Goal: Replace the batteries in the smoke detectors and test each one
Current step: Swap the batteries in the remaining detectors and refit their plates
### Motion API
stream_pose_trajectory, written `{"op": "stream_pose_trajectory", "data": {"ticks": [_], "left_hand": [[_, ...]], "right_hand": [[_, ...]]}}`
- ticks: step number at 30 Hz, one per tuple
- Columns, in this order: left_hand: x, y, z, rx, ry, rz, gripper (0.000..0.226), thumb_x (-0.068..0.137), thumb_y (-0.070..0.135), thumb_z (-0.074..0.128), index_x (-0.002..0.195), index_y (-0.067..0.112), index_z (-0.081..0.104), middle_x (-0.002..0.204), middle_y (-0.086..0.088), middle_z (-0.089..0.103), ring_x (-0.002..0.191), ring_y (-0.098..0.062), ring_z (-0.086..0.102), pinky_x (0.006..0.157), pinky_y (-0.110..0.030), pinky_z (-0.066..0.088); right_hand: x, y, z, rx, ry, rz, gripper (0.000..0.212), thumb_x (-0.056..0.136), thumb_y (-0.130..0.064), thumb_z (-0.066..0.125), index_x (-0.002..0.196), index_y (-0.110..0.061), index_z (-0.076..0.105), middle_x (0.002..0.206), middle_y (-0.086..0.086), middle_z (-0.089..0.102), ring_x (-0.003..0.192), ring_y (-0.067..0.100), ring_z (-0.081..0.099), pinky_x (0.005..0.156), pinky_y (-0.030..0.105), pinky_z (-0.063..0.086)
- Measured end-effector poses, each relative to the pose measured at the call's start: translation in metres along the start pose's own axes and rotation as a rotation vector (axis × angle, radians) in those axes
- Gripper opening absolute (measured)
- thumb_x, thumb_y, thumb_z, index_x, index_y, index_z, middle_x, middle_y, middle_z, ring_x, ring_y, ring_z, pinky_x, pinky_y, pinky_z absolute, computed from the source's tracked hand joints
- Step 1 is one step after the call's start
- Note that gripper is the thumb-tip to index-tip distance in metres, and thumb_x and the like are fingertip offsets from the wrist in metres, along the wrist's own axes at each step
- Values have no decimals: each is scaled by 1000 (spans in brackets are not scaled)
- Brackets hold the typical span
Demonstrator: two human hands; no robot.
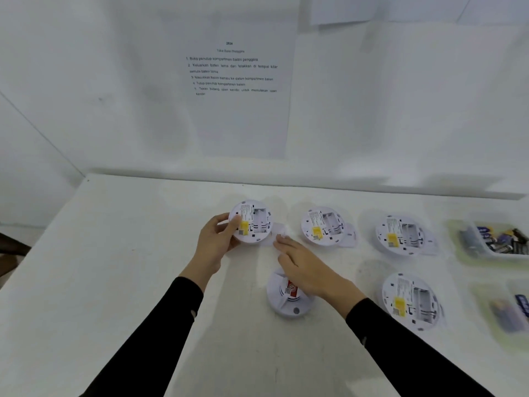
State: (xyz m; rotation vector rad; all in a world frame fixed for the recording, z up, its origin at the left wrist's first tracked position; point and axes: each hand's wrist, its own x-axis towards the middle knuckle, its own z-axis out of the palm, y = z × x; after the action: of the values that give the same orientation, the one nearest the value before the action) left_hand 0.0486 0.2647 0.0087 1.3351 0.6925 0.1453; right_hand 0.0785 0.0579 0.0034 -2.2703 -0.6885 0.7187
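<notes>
My left hand [217, 242] grips the left rim of a white smoke detector [253, 222], tilted up with its back and open battery bay facing me. My right hand [297, 263] reaches toward it with fingers spread, fingertips on a white cover piece [279, 234] lying on the table beside that detector. Three more detectors lie back-up with open bays: one at the middle [323, 226], one at the right [400, 234], one nearer at the right [410, 300]. Under my right wrist a closed detector [286, 299] lies face-up.
A clear tray of batteries [498, 240] stands at the far right, with a second tray [512, 308] holding a few batteries in front of it. A printed instruction sheet [234, 81] hangs on the white wall. The white table [128, 253] ends at its left edge.
</notes>
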Motion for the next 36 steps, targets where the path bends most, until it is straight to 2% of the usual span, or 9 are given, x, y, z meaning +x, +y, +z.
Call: {"op": "stream_pose_trajectory", "data": {"ticks": [6,11,18,22,25,27,29,33,36], "left_hand": [[9,-8,1,68,36,-33,37,93,26,69,121,5,60,111,-16,71,89,-23,70,71,-27,58],[13,-12,-3,222,34,-8,38,93,32,67,121,6,66,105,-9,73,81,-14,68,63,-18,53],[-2,-6,-3,390,71,81,45,91,40,68,128,14,61,122,2,61,111,-18,59,89,-28,46],[-52,-18,9,513,46,362,48,80,39,79,121,26,58,119,7,48,115,-16,50,96,-27,42],[-86,-45,26,766,-283,361,94,51,73,74,133,35,46,131,16,43,125,-9,35,103,-25,29],[-91,-65,35,935,-377,351,126,40,83,70,149,35,29,147,16,34,137,-10,25,107,-27,20],[-93,-74,42,985,-394,322,138,38,83,72,154,32,19,153,11,29,142,-15,22,111,-32,19],[-104,-78,52,924,-323,487,122,46,77,64,148,18,36,138,1,46,128,-17,42,104,-25,25],[-120,-59,60,574,-400,342,92,68,48,84,146,35,36,138,10,45,122,-4,49,103,-23,43]], "right_hand": [[2,0,0,7,-10,13,54,102,-30,27,153,-14,20,161,-6,10,146,2,4,120,24,4],[-1,0,-2,27,-12,0,52,103,-29,26,153,-15,21,161,-6,11,146,2,6,117,20,4],[-48,10,-6,269,280,-44,37,103,-28,39,138,-23,50,141,-11,50,129,-5,41,104,8,29],[-83,31,9,372,395,50,32,104,-27,38,131,-28,54,131,-14,57,120,-9,48,100,6,36],[-99,36,21,428,397,110,38,105,-32,31,137,-27,50,136,-16,54,125,-11,43,104,6,30],[-106,33,24,478,387,128,43,103,-43,25,140,-33,45,134,-20,53,122,-18,40,100,4,30],[-112,29,26,509,362,128,49,99,-51,19,142,-40,40,132,-22,53,117,-27,36,96,1,26],[-124,23,28,609,353,73,48,101,-48,16,143,-40,38,137,-20,50,121,-25,34,110,13,22],[-137,13,13,687,453,-31,44,103,-44,22,141,-34,42,136,-20,53,130,-11,38,108,11,27]]}}
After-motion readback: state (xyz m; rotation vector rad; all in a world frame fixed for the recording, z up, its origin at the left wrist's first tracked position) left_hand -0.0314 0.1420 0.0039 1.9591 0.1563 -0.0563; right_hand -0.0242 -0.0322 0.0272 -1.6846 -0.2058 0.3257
